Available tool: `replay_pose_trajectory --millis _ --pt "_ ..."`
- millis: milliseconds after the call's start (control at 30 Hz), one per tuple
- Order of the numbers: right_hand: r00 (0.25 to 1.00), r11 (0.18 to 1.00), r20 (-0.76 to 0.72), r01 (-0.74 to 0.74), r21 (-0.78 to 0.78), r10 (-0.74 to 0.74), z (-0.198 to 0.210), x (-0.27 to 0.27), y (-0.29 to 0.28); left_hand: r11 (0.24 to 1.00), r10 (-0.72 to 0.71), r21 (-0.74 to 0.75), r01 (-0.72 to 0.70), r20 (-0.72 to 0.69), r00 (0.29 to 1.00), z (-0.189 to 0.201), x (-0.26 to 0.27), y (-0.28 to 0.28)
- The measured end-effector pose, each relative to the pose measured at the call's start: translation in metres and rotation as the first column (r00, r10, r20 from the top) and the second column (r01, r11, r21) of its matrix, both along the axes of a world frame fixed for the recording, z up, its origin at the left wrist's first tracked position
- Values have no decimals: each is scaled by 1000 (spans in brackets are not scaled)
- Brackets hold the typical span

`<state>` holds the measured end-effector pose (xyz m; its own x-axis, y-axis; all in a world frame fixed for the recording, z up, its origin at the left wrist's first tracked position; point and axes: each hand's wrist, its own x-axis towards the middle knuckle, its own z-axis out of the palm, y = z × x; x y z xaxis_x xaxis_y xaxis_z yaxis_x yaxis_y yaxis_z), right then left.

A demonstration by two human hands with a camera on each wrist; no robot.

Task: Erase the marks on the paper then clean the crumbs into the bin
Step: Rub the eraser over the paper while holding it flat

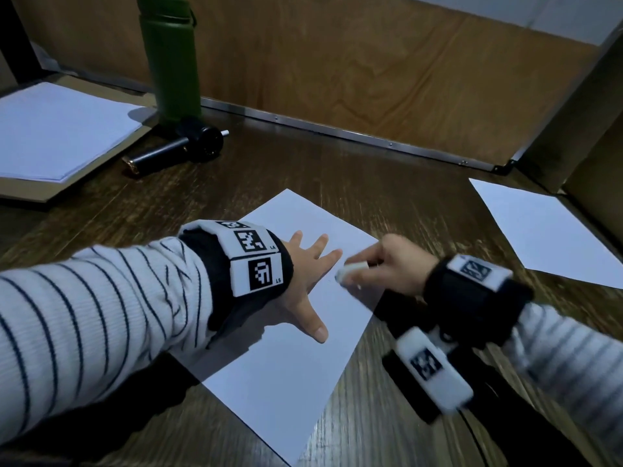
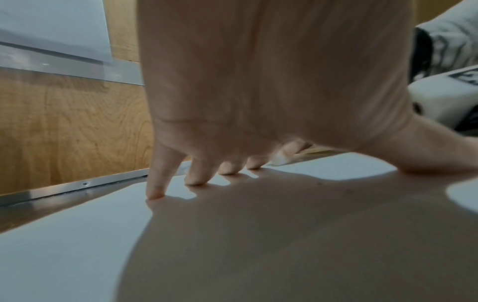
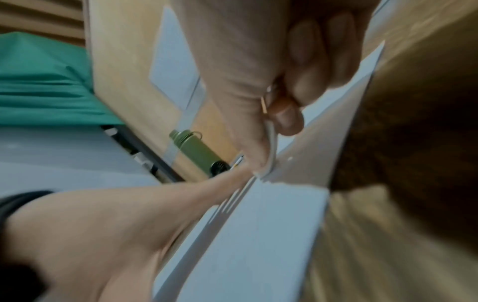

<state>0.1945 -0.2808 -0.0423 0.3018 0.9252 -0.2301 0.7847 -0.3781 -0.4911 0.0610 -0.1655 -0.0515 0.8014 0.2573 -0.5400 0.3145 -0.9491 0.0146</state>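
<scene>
A white sheet of paper (image 1: 290, 375) lies at an angle on the dark wooden table (image 1: 371, 176). My left hand (image 1: 306, 274) presses flat on the paper with fingers spread; in the left wrist view its fingertips (image 2: 155, 193) touch the paper (image 2: 64, 255). My right hand (image 1: 387, 264) pinches a white eraser (image 1: 349, 271) and holds its end against the paper near the right edge. The right wrist view shows the eraser (image 3: 270, 143) between thumb and fingers, its tip on the paper (image 3: 258, 235). That view is blurred. No marks are plain to see.
A green bottle (image 1: 172, 59) stands at the back left, with a black cylindrical tool (image 1: 175, 150) lying in front of it. A pad of white paper (image 1: 57, 129) sits far left. Another white sheet (image 1: 542, 230) lies at right beside a cardboard box (image 1: 593, 136).
</scene>
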Motion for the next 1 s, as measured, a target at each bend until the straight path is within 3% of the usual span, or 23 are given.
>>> replay_pose_trajectory --millis 133,300,467,567,700,800,1000 --pt "1000 997 7 13 80 -14 -2 3 3 1000 -3 15 3 -2 1000 2 1 -1" --pt "983 980 -142 -136 -148 115 0 -3 -23 1000 3 15 -3 -4 1000 2 0 -2" --pt "1000 1000 -12 -10 -13 10 1 8 5 1000 -5 10 5 10 1000 3 -1 -2" --pt "1000 999 18 -23 35 23 -2 2 -1 1000 -3 16 2 15 1000 0 -2 -2" --pt "982 977 -113 -168 -134 154 -1 -12 -27 1000 1 17 -1 16 1000 -3 0 0" --pt "991 988 -101 -96 -122 83 3 -7 -17 1000 1 21 -1 23 1000 -2 0 0" --pt "998 1000 67 13 21 -14 -3 2 4 1000 1 27 -2 56 998 -4 -2 -1"
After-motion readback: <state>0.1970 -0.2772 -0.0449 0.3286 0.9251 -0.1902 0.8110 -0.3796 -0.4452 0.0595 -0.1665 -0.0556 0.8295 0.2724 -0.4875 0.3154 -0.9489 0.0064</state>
